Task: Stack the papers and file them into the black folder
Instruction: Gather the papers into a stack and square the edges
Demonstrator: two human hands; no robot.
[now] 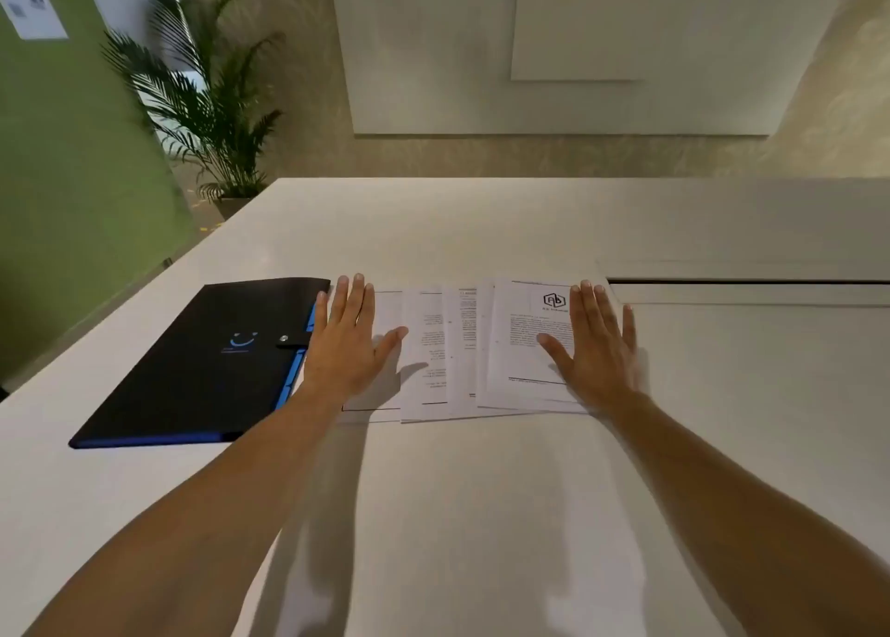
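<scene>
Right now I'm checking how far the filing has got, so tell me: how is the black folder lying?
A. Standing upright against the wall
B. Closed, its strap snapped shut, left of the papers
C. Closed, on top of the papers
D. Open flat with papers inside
B: the black folder lies closed with its snap strap fastened, left of the spread papers on the table.

Covered, blurred and cropped
The left hand (344,342) hides the leftmost sheet's text; print on the papers (436,357) is too small to read; both forearms leave the frame.

Left hand (344,345) and right hand (599,342) flat, fingers spread.
</scene>
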